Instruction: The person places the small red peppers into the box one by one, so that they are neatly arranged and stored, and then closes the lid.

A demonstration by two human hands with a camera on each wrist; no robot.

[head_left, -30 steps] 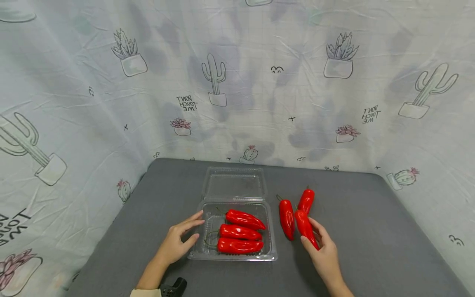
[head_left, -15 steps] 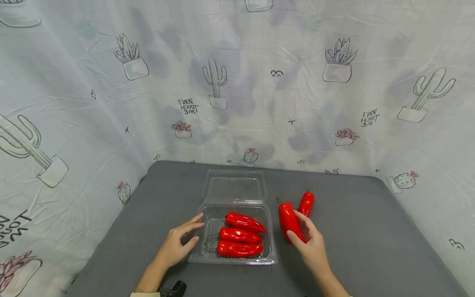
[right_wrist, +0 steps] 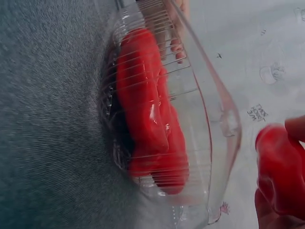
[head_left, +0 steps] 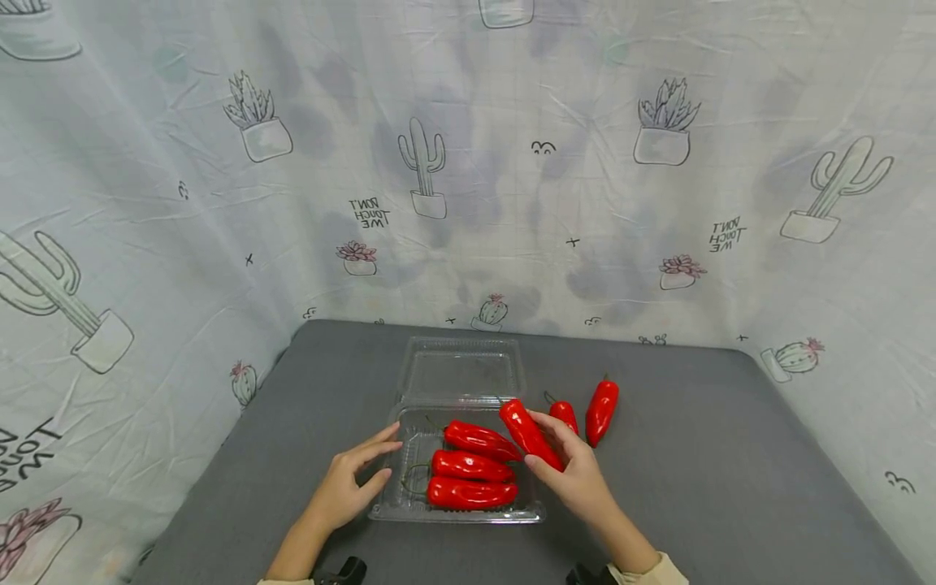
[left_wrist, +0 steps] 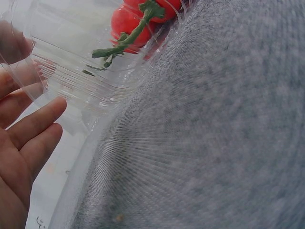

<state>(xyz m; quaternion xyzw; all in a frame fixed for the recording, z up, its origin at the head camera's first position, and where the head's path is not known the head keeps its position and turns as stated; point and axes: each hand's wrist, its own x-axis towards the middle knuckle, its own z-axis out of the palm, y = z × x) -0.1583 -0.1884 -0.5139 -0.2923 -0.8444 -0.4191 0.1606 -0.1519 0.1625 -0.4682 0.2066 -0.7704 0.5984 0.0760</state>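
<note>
My right hand grips a glossy red pepper between thumb and fingers, held over the right rim of a clear plastic clamshell box. The same held pepper appears at the right edge of the right wrist view. Inside the box lie three more red peppers, side by side with their stems to the left. My left hand rests at the box's left side, fingers fairly straight. In the left wrist view, its fingers lie along the clear wall near a green stem.
The box's clear lid lies folded back behind it. To the right, two red peppers sit on the grey table: one partly hidden by my right hand, one farther right. A cactus-print cloth surrounds the table.
My right hand has lifted a pepper from the group on the right and carried it leftward to the box's edge. My left hand has stayed at the box's left side.
</note>
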